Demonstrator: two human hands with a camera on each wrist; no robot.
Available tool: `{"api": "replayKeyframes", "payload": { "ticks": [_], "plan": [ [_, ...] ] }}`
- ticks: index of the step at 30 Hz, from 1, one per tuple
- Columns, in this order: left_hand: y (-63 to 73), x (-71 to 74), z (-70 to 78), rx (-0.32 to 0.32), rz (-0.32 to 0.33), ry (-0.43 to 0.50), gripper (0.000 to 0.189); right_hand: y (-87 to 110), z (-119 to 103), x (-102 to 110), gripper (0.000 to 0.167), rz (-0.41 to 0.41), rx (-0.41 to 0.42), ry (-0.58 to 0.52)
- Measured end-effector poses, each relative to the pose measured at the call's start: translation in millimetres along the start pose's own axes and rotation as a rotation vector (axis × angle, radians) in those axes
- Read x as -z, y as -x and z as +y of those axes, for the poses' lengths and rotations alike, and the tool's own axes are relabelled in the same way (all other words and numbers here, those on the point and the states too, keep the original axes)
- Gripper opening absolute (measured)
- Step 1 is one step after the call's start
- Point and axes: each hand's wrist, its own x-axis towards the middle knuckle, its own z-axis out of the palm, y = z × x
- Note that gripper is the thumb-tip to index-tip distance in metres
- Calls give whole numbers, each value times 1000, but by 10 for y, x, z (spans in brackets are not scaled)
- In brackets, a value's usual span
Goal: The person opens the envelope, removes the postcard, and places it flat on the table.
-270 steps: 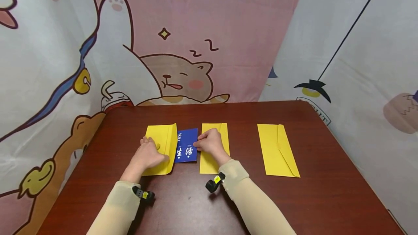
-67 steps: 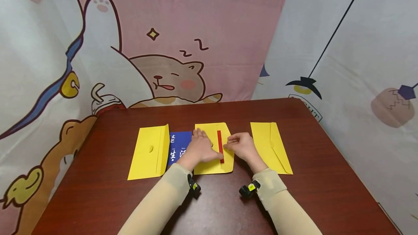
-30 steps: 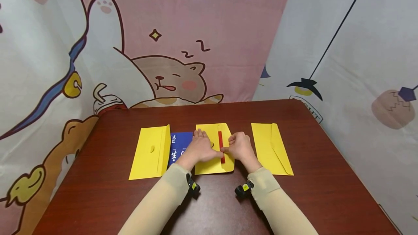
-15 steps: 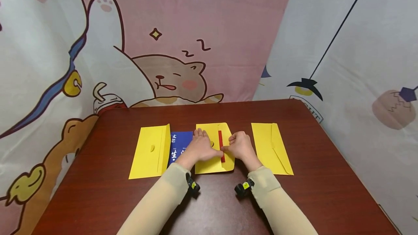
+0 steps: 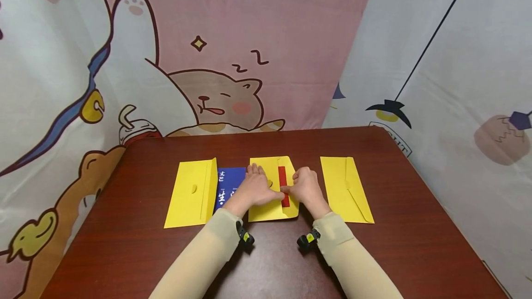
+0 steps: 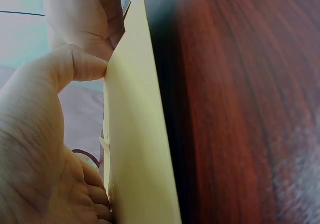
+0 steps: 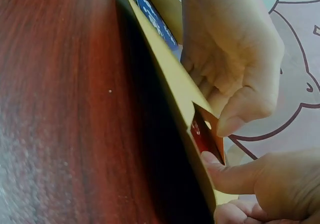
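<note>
Red card (image 5: 283, 176) | in middle envelope's (image 5: 272, 210) mouth | between the hands (image 5: 256, 186) (image 5: 307, 188)

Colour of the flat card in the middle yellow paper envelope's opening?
Red; the flat card shows best in the head view.

At centre in the head view, the left hand (image 5: 254, 189) covers part of the middle envelope (image 5: 266, 213) and the lower right of the blue card (image 5: 228, 183), whose left edge is hidden at the left envelope (image 5: 187, 200). The red card (image 5: 282, 175) shows only a strip, its left part inside the middle envelope. Both sleeves (image 5: 199, 257) run off the bottom edge. In the right wrist view, the lower-right edge cuts off the right hand (image 7: 272, 186); the red card's print is too small to read.
</note>
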Motion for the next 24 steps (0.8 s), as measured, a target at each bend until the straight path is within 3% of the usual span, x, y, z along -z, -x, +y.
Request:
{"api": "replayKeyframes", "payload": {
  "ticks": [10,24],
  "plan": [
    [14,3,12,2,-5,-14,123,6,30,78,59,-7,-23,-13],
    [18,-29,30,0,4,-57,127,-17,75,170,40,-26,-90,-59]
  ]
}}
